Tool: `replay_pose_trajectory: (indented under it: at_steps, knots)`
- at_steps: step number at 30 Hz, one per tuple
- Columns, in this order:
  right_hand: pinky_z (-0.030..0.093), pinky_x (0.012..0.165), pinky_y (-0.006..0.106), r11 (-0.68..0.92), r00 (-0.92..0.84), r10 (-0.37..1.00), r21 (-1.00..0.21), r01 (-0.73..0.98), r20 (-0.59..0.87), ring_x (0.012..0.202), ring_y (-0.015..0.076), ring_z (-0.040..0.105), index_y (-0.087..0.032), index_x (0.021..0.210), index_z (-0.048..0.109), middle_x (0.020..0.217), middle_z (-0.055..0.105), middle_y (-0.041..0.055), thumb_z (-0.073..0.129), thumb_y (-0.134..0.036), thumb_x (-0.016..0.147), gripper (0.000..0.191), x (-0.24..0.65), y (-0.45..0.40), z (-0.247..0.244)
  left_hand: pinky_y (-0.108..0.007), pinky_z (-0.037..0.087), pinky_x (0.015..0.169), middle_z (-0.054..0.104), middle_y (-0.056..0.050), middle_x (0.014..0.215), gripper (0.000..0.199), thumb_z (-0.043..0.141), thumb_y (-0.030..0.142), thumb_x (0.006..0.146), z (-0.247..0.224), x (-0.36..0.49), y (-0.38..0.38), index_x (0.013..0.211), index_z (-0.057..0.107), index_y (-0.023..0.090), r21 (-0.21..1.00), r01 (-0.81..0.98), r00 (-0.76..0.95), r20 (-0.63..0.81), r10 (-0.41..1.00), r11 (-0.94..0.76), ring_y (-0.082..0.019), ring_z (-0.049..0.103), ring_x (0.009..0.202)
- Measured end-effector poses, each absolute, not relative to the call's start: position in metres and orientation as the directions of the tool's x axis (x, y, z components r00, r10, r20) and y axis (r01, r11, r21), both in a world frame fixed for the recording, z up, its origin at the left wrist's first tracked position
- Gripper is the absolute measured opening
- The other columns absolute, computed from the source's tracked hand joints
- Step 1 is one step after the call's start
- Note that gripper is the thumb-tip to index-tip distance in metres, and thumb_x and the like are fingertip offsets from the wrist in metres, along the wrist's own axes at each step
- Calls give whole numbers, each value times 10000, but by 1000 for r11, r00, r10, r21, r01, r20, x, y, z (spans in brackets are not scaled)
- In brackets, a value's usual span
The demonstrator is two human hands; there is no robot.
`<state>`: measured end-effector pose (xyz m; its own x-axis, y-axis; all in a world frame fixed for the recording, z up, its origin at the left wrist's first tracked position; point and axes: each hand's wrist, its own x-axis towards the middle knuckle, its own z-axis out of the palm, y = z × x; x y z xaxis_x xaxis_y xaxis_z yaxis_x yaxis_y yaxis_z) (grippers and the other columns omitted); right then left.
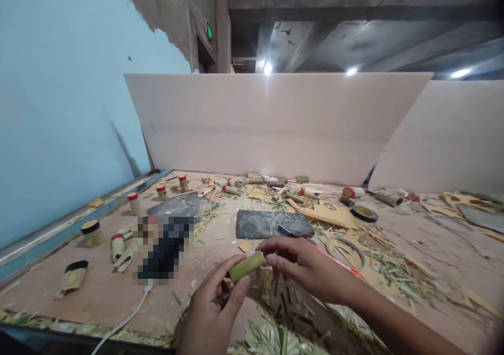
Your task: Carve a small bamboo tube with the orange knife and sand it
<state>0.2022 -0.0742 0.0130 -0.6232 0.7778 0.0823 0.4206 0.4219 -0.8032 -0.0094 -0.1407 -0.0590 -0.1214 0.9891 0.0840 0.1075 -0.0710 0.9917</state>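
A short green bamboo tube (247,267) lies tilted between my two hands above the table. My left hand (220,297) grips it from the left, with the thumb below and the index finger along the top. At its right end, the thumb and index finger of my right hand (289,263) close on the rim; the other fingers curl under, partly hidden. Just beyond the hands is a dark grey stone slab (271,222) with a dark-handled tool (289,231) on it, partly covered by my right hand.
Bamboo shavings (271,334) litter the table (157,313). Capped bamboo tubes (92,234) stand at left, near a blurred dark device (165,250) with a white cable (126,318). Tape rolls (364,214) and yellow sheet scraps (331,216) lie at right. A pale board (275,124) closes the back.
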Motion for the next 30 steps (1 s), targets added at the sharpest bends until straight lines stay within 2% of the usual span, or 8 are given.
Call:
replay_pose_trajectory:
  at_steps: [6,12,14,16,19,25,28,30]
  knots:
    - [503,660,244,287,-597,801,-904,317,45,752,147,619,-239,1126,691,914,690,12,632,-508,982,311,201,-78,8,-260,524,744,744,-79,1173,491,653,556,885,-56,-8,-140,1238,718,221,986,132,-87,117,989,-105,-234,680,939]
    - [535,712,276,212,-582,812,-947,240,34,763,158,641,-244,1070,700,907,691,11,689,-532,934,319,199,-77,4,-244,488,652,732,-70,1010,510,655,603,869,-51,-7,-144,1179,745,207,986,131,-96,117,989,-104,-203,631,793]
    - [528,701,273,171,-594,804,-963,210,13,734,154,643,-235,1053,700,853,690,1,707,-529,922,322,198,-76,1,-229,434,577,662,-28,791,545,643,631,873,-49,-8,-146,1197,730,201,994,90,-105,73,992,-64,-163,546,646]
    - [512,675,263,121,-613,790,-976,183,-17,698,147,642,-221,1038,693,800,692,-6,720,-528,913,332,196,-76,-4,-206,321,486,492,45,607,622,621,669,876,-48,-10,-147,1272,674,193,1000,6,-101,-14,995,15,-119,402,517]
    - [494,629,251,34,-640,766,-989,142,-66,641,138,642,-203,1026,677,759,689,-11,729,-538,903,361,193,-77,-11,-191,170,445,334,104,554,722,604,713,864,-46,-11,-147,1363,580,191,987,-114,-63,-119,991,112,-84,234,459]
    - [499,631,259,-7,-658,748,-992,123,-87,633,132,633,-179,985,665,763,684,-2,741,-578,876,420,186,-82,-15,-179,206,436,491,73,658,637,714,637,822,-43,-7,-144,1285,588,219,994,-75,-56,-78,995,74,-66,314,461]
    - [528,647,285,-18,-683,723,-992,127,-100,639,151,660,-193,1005,654,774,702,5,725,-601,876,434,184,-85,-13,-174,263,448,568,47,734,659,697,625,848,-42,-5,-145,1352,542,231,996,-79,-38,-55,998,52,-69,391,485]
    - [538,659,293,73,-662,746,-980,188,-71,677,165,680,-209,1026,662,831,727,22,670,-590,921,396,186,-85,-8,-177,325,469,611,29,747,710,656,635,877,-41,-6,-146,1436,478,235,997,-64,-34,-51,998,49,-90,458,512]
